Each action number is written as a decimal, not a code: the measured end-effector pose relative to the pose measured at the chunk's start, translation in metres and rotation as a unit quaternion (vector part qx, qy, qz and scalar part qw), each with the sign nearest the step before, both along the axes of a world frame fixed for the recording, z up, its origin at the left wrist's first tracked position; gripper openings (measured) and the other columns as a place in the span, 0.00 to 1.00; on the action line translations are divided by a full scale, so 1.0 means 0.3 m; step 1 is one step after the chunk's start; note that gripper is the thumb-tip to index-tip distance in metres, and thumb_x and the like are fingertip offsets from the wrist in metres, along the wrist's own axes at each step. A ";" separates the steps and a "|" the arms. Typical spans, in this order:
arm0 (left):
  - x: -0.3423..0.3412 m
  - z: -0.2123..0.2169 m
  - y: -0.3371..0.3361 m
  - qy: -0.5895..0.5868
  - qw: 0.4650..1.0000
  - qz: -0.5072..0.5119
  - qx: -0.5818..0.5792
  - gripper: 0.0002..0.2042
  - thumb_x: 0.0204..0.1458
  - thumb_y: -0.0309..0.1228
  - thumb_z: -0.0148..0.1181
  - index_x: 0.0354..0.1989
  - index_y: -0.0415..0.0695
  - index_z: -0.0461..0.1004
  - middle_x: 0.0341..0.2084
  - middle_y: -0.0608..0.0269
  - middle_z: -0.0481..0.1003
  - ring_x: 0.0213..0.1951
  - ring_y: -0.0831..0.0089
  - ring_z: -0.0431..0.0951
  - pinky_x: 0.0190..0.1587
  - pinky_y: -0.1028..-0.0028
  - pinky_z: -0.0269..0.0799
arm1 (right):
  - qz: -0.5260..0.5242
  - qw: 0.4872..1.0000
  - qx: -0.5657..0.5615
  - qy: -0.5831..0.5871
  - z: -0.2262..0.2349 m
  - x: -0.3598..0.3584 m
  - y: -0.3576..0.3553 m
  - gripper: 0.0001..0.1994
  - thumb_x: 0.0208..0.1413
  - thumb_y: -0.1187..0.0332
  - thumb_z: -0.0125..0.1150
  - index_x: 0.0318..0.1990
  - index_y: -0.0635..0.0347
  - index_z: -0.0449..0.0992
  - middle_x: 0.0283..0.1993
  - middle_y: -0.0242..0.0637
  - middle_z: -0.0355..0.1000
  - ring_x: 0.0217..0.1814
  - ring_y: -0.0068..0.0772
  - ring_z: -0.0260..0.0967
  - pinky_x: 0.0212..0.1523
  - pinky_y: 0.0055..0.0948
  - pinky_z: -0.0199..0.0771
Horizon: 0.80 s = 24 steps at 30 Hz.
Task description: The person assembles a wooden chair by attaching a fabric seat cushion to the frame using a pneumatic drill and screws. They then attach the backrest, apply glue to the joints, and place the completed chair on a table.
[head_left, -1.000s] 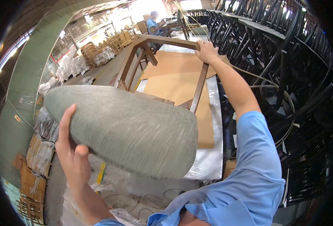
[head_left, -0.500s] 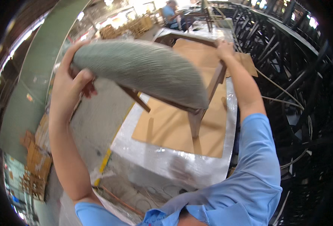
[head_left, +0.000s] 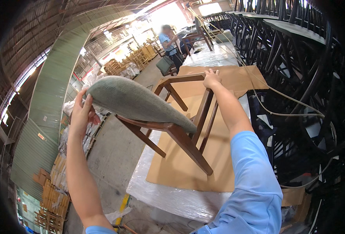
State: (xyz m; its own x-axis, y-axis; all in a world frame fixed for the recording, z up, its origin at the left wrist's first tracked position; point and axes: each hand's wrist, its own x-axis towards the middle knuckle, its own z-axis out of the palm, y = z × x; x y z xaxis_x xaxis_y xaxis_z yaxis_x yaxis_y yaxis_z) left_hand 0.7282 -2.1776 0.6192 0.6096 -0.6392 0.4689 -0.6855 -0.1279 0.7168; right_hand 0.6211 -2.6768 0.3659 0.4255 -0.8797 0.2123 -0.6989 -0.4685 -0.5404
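A padded seat (head_left: 133, 101) in ribbed grey-green cloth is tilted over a dark brown wooden chair frame (head_left: 188, 146). My left hand (head_left: 80, 113) grips the seat's raised left end, thumb on the near side. The seat's lower right end lies against the frame; whether it is fastened there I cannot tell. On the far right corner of the frame, my right hand (head_left: 212, 79) is closed over the wood. The frame stands on a sheet of brown cardboard (head_left: 180, 175).
Plastic wrap covers the table (head_left: 156, 195) under the cardboard. Dark chair frames (head_left: 297, 74) are stacked along the right, with a pale hose (head_left: 285, 114) looping beside them. Farther back, a person (head_left: 167, 43) in blue works near another chair (head_left: 199, 36). Wooden frames (head_left: 141, 56) stand at back left.
The seat's right end has swung away from me, baring more of the frame's near side. Both hands keep their hold. My view has tilted upward.
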 end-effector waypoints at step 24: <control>0.240 -1.093 -0.160 0.003 0.987 -0.137 0.081 0.17 0.64 0.30 0.60 0.59 0.35 0.74 0.36 0.63 0.78 0.41 0.75 0.77 0.46 0.72 0.73 | 0.074 0.877 0.062 -0.471 -0.705 -0.267 0.934 0.24 0.41 0.68 0.73 0.50 0.62 0.78 0.62 0.35 0.70 0.59 0.40 0.75 0.57 0.35 0.75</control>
State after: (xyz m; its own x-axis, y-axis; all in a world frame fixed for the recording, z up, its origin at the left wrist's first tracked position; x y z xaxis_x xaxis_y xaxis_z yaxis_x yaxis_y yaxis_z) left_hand 0.8003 -2.2254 0.2912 0.4059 -0.8469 0.3435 -0.7064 -0.0522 0.7059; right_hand 0.5409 -2.3965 0.1544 0.2244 -0.8712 0.4366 0.1481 -0.4123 -0.8989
